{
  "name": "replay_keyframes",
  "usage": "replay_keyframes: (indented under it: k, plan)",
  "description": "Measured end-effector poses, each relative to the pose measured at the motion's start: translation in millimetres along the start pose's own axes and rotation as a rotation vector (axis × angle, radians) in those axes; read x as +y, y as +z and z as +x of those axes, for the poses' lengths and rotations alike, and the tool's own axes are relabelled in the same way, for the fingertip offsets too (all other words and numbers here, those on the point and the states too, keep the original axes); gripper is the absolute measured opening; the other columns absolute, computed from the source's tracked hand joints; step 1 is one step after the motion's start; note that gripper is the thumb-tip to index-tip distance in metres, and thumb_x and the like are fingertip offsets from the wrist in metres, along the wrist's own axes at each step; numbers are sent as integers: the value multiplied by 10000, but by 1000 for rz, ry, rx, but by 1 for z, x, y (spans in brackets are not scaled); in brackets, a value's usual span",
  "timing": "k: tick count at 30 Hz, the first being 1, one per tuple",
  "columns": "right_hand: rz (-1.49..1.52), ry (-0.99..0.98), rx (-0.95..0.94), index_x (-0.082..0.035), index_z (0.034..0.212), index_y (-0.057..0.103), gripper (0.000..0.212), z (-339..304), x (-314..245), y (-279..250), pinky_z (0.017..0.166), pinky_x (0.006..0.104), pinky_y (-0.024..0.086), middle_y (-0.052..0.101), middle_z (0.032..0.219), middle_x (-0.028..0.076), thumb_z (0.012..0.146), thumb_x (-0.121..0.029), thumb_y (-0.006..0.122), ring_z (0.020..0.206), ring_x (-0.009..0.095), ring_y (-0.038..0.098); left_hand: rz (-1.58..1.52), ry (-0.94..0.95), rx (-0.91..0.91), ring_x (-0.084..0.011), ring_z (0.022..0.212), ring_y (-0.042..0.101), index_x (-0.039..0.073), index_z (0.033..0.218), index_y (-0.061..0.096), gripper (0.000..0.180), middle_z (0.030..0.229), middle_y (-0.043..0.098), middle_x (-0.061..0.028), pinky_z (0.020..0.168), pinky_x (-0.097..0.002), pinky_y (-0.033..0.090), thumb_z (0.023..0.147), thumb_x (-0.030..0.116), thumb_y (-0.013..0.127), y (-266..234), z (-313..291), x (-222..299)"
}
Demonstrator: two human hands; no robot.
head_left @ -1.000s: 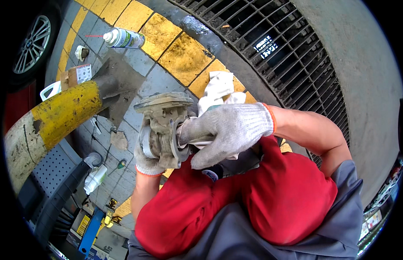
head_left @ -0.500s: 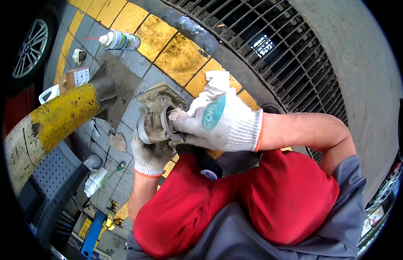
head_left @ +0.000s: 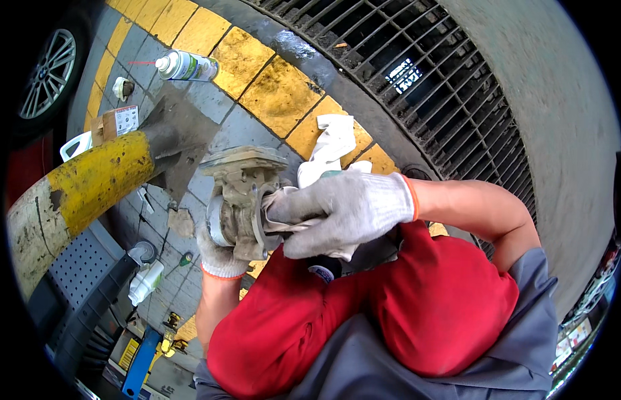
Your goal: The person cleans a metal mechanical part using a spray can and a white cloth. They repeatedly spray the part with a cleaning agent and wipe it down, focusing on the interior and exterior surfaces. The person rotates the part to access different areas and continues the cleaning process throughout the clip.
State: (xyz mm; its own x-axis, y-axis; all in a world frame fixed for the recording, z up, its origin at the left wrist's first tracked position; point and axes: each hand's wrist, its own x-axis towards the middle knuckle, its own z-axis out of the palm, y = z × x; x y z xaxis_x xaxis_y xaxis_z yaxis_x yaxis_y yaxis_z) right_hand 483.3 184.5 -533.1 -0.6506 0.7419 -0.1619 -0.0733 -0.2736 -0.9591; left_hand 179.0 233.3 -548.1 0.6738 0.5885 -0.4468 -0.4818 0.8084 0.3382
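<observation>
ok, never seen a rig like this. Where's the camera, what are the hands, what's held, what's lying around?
No machine here: it's a person with two gloved hands. The view comes from a fisheye camera on their head, looking down, so straight edges bow toward the rim. Picture left is their left.

The left hand has a grip on a grimy metal part, from its left and below. The right hand holds a pale cloth at the part's round opening.

On the tiled floor ahead lies a spray can on its side, with a thin red straw. Off to the left are a small carton and a white bottle. A metal grate runs along the upper right.
</observation>
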Motion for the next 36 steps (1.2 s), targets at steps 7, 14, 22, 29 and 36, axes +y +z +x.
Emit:
replay_keyframes:
  k: [7, 14, 22, 29, 36]
  plan:
    - [-897, -252, 365, -221, 1149, 675, 348, 11, 11, 1, 520, 454, 486, 667, 715, 42, 899, -433, 794, 643, 303, 716, -15, -123, 266, -365, 1335, 653, 52, 1515, 566, 650, 1450, 668, -183, 1132, -559, 545, 1033, 485, 512, 11, 13, -7]
    - [-962, -243, 470, -219, 1287, 658, 448, 10, 24, 12, 538, 460, 487, 677, 735, 25, 912, -435, 775, 668, 292, 722, -12, -85, 269, -342, 1309, 671, 29, 1499, 578, 610, 1428, 678, -181, 1103, -574, 560, 1041, 424, 495, 31, 20, -11]
    - [-8, 101, -26, -90, 1295, 687, 475, 8, -11, -8, 806, 418, 565, 734, 975, 128, 958, -419, 749, 942, 296, 739, 285, 72, 365, -338, 1232, 715, 8, 1481, 577, 618, 1382, 713, -187, 1056, -504, 600, 993, 381, 644, 29, 9, -4]
    - [-99, -154, 42, -78, 1254, 740, 437, 14, 14, 0, 776, 420, 560, 751, 1023, 167, 998, -432, 726, 912, 291, 736, 346, 80, 431, -353, 1237, 710, 25, 1472, 578, 664, 1388, 701, -197, 1084, -507, 583, 936, 383, 738, 27, -2, -12]
    - [-157, -423, 235, -68, 1262, 727, 331, 15, 27, 17, 851, 382, 583, 721, 1106, 137, 1031, -305, 723, 1033, 304, 731, 333, 50, 321, -399, 1316, 661, 27, 1529, 531, 863, 1469, 648, -228, 1142, -554, 545, 843, 490, 777, 24, -2, -13]
